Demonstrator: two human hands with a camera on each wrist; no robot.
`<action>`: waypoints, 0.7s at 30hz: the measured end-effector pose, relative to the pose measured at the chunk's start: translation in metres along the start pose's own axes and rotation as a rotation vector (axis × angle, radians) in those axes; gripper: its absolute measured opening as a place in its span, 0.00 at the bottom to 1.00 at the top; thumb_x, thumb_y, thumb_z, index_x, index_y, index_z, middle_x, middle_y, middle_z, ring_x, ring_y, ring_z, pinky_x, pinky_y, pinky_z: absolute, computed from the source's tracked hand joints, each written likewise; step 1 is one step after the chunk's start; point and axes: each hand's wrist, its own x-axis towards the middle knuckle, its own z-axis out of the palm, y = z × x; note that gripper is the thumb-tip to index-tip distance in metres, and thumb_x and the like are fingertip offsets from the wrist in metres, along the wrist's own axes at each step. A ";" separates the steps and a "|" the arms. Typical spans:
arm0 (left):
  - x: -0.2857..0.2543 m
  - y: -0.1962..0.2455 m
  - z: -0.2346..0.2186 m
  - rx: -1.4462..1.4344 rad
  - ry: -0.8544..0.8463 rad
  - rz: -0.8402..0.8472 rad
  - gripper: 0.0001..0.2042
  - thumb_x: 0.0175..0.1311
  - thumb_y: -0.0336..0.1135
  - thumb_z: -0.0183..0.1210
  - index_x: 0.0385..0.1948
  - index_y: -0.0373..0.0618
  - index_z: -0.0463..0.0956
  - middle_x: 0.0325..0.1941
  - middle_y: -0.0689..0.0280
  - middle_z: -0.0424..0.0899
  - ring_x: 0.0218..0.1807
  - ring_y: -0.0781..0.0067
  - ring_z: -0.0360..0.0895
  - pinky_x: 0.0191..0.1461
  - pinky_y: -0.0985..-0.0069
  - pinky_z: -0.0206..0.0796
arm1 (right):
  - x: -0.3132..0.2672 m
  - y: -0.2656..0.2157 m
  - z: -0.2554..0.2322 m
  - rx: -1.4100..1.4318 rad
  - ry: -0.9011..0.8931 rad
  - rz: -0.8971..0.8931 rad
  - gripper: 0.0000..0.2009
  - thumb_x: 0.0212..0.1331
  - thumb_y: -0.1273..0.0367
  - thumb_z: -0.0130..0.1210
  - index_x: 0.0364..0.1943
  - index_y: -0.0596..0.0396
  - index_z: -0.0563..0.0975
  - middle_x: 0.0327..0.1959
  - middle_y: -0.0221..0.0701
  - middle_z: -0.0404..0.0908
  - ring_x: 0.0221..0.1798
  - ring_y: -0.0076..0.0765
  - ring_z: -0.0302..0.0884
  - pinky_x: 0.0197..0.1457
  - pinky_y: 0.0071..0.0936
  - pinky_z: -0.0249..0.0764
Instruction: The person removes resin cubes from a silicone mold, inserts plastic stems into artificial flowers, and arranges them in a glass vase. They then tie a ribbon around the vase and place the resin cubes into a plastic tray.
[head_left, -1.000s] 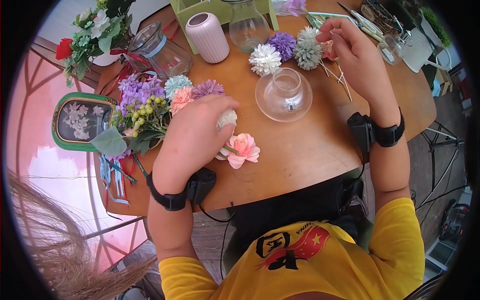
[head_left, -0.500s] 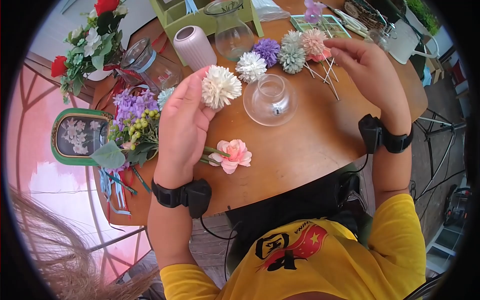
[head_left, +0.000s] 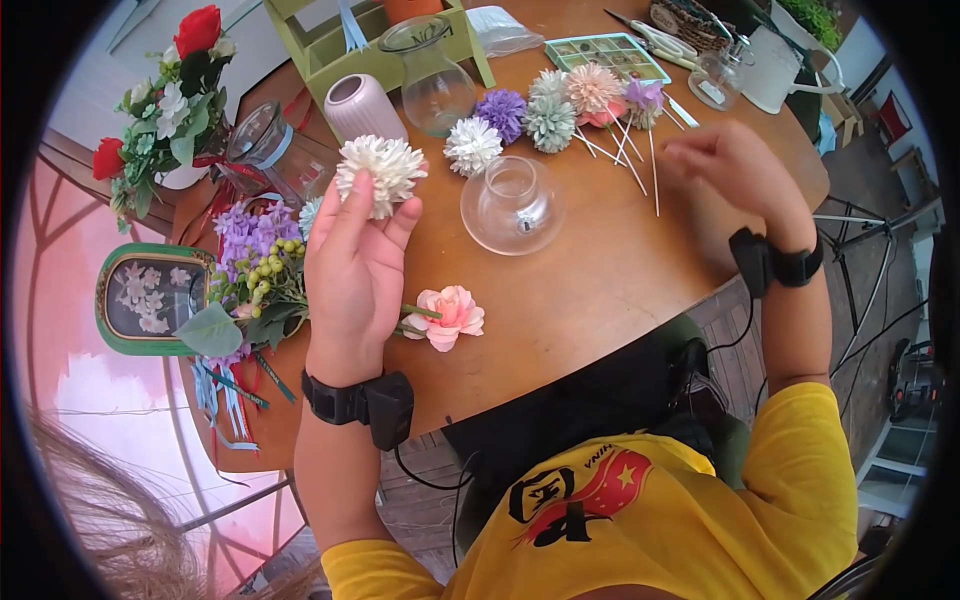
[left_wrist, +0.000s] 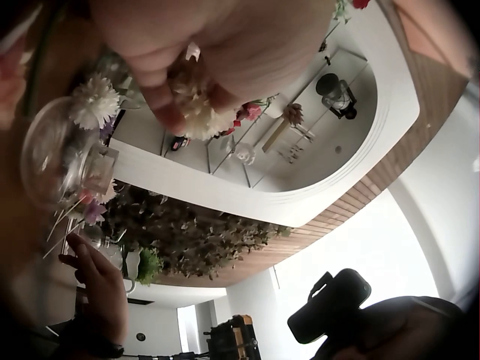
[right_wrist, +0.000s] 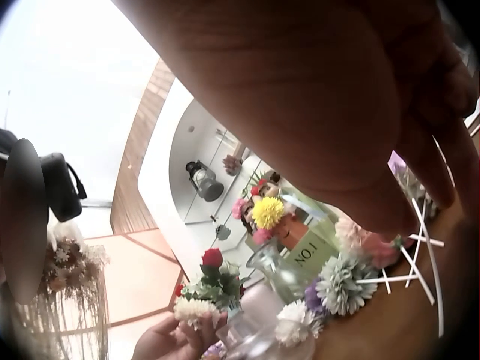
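The left hand point(head_left: 358, 270) holds a cream-white pompom flower point(head_left: 382, 175) upright between thumb and fingers, palm turned up; the left wrist view shows the same flower point(left_wrist: 206, 120) under the palm. Raised over the table's right side, the right hand point(head_left: 738, 175) has bent fingers with nothing visible in them. Left of it are white sticks point(head_left: 655, 180) below a purple flower point(head_left: 643, 98) and a peach pompom point(head_left: 594, 88). Between the hands stands a clear round glass vessel point(head_left: 512, 210). A pink flower point(head_left: 448, 318) lies right of the left wrist.
Behind are a pink ribbed vase point(head_left: 365, 108), a glass vase point(head_left: 437, 90), a green wooden box point(head_left: 330, 60) and a compartment tray point(head_left: 607, 57). Purple blossoms and green berries point(head_left: 268, 272) lie at the left beside a green frame point(head_left: 155, 298). Scissors point(head_left: 655, 40) lie at the back right.
The left hand has lifted the cream flower from low over the table and turned palm up. The right hand has moved away from the peach pompom, and the purple flower now lies beside it.
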 end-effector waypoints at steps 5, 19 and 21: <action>0.001 -0.006 -0.009 -0.026 0.058 0.034 0.18 0.83 0.41 0.47 0.63 0.37 0.70 0.62 0.58 0.80 0.61 0.66 0.80 0.60 0.71 0.76 | 0.028 0.046 -0.020 -0.123 0.121 0.088 0.11 0.64 0.66 0.63 0.43 0.58 0.86 0.29 0.35 0.86 0.31 0.31 0.82 0.38 0.32 0.77; -0.001 -0.009 0.001 -0.054 -0.001 0.089 0.09 0.80 0.35 0.52 0.52 0.42 0.68 0.56 0.61 0.80 0.57 0.69 0.80 0.66 0.62 0.76 | 0.061 0.052 0.006 -0.409 0.087 0.125 0.09 0.46 0.71 0.65 0.31 0.62 0.85 0.28 0.47 0.85 0.32 0.51 0.85 0.39 0.41 0.80; -0.002 -0.009 0.002 -0.064 -0.005 0.098 0.08 0.80 0.35 0.52 0.52 0.43 0.68 0.56 0.61 0.80 0.58 0.68 0.80 0.66 0.61 0.75 | 0.061 0.057 0.006 -0.431 0.069 0.116 0.09 0.46 0.71 0.65 0.31 0.62 0.84 0.28 0.48 0.85 0.32 0.52 0.85 0.39 0.42 0.80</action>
